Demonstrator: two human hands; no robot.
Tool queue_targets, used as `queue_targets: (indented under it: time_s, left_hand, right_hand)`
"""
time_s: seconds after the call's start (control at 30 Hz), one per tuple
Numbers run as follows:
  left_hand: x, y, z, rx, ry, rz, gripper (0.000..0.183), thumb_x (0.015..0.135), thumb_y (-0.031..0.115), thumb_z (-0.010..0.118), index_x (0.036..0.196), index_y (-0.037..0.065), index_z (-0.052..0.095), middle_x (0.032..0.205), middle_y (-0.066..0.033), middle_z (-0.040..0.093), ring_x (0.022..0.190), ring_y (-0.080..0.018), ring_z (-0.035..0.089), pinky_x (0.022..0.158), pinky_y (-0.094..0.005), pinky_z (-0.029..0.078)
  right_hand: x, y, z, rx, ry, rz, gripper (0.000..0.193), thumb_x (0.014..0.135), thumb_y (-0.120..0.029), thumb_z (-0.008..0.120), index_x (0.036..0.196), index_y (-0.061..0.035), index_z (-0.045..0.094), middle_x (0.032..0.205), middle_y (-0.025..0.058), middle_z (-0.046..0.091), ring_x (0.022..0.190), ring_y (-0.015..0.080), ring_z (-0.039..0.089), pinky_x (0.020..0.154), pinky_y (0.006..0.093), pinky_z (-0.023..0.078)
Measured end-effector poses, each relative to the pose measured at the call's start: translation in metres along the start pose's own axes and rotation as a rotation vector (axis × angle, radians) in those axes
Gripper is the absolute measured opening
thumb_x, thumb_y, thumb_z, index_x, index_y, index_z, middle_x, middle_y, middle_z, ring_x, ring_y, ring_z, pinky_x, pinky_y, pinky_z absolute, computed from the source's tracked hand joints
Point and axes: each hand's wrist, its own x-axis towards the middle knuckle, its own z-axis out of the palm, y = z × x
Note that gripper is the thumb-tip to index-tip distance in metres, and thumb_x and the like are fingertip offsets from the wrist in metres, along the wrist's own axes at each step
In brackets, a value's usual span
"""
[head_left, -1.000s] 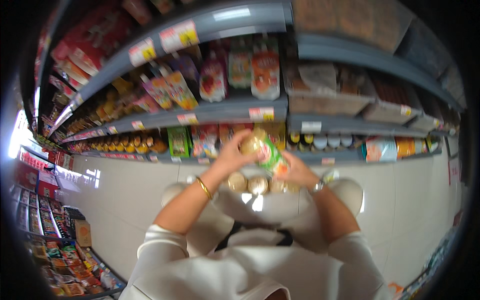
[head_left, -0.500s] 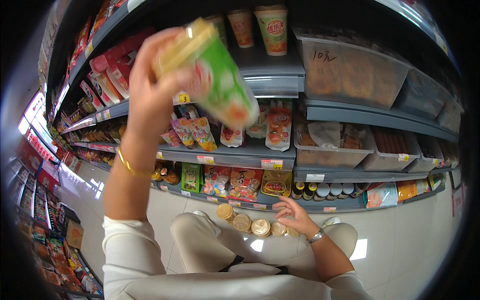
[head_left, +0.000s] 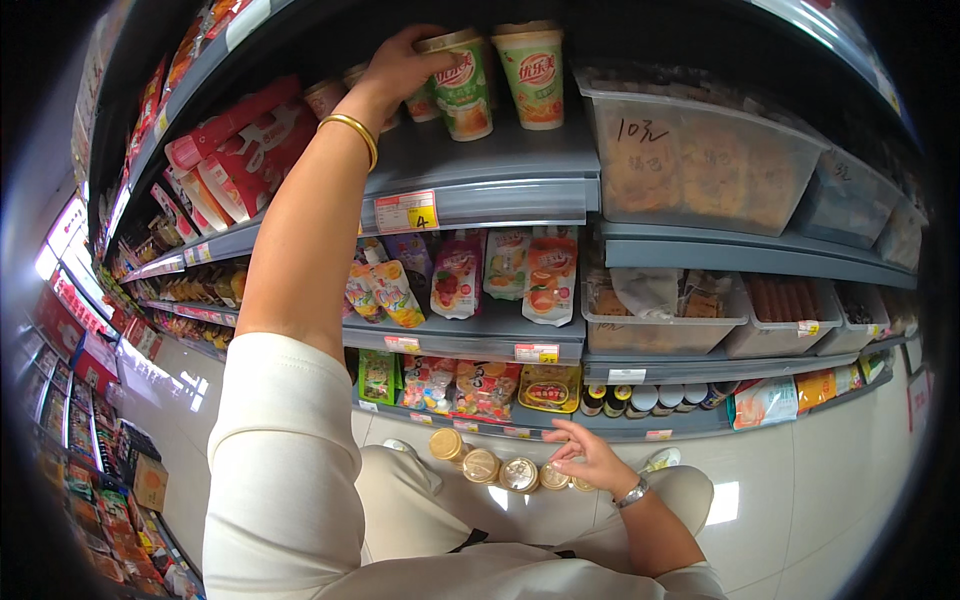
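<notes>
My left hand (head_left: 408, 72) reaches up to the upper shelf, closed around the top of a green and white drink cup (head_left: 465, 100). The cup stands upright on the shelf near its front edge. Just right of it is a similar light green cup (head_left: 533, 85) with a beige lid. More cups are partly hidden behind my left hand. Low down, my right hand (head_left: 592, 460) is open, fingers spread and holding nothing. It hovers by a row of several gold-lidded cups (head_left: 480, 466) on the floor between my legs, hiding part of the row's right end.
Clear plastic bins (head_left: 700, 150) of packaged food fill the right-hand shelves. Drink pouches (head_left: 458, 275) hang or stand on the middle shelf (head_left: 470, 332). Candy bags (head_left: 487, 388) and dark jars (head_left: 617, 400) line the bottom shelf. Red boxes (head_left: 240, 150) sit at upper left.
My left hand has carried the green cup up and away from me, from mid-air onto the upper shelf. My right hand has barely moved.
</notes>
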Motion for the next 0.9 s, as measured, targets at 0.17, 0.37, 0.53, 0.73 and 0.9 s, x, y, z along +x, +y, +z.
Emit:
queue_targets:
  time_s: [0.17,0.37,0.53,0.73,0.9]
  left_hand:
    - [0.013,-0.014,0.003,-0.133,-0.061,-0.029,0.065,0.081,0.025,0.074,0.138,0.004,0.05,0.124,-0.0137,0.062,0.115,-0.0248,0.059,0.098,-0.0341,0.046]
    - [0.028,-0.033,0.006,-0.088,-0.068,0.009,0.072,0.078,0.023,0.08,0.141,0.005,0.048,0.126,-0.0143,0.061,0.114,-0.0267,0.06,0.101,-0.0383,0.045]
    - [0.025,-0.043,0.008,-0.019,0.022,-0.019,0.073,0.078,0.023,0.08,0.141,0.006,0.047,0.127,-0.0154,0.061,0.115,-0.028,0.059,0.101,-0.0393,0.045]
    - [0.008,-0.023,0.013,-0.234,0.011,-0.089,0.065,0.08,0.016,0.076,0.138,0.003,0.048,0.123,-0.0157,0.061,0.112,-0.0284,0.059,0.094,-0.0407,0.048]
    - [0.001,-0.002,0.016,-0.421,-0.06,-0.155,0.066,0.083,0.004,0.071,0.142,0.009,0.042,0.123,-0.0099,0.058,0.106,-0.0244,0.061,0.081,-0.0394,0.054]
  right_hand:
    - [-0.001,-0.004,0.003,0.018,-0.022,0.02,0.074,0.086,-0.008,0.072,0.148,-0.002,0.033,0.132,0.0156,0.053,0.101,0.0172,0.063,0.087,0.0324,0.052]
    - [0.001,-0.008,0.005,-0.012,-0.034,-0.009,0.073,0.085,-0.007,0.072,0.147,-0.0014,0.034,0.131,0.0163,0.054,0.1,0.0176,0.064,0.087,0.0324,0.052]
    - [-0.001,-0.009,0.005,-0.032,-0.04,0.012,0.071,0.086,-0.009,0.071,0.147,-0.003,0.034,0.131,0.0144,0.054,0.101,0.0165,0.063,0.089,0.0325,0.05]
    - [0.001,-0.006,0.005,-0.063,-0.023,0.036,0.071,0.087,-0.011,0.073,0.146,-0.0001,0.035,0.129,0.0161,0.054,0.1,0.0181,0.064,0.087,0.0328,0.053]
    - [0.002,0.001,0.003,-0.074,-0.017,0.039,0.073,0.086,-0.013,0.074,0.146,-0.0009,0.035,0.13,0.0159,0.055,0.1,0.0181,0.064,0.089,0.0332,0.053]
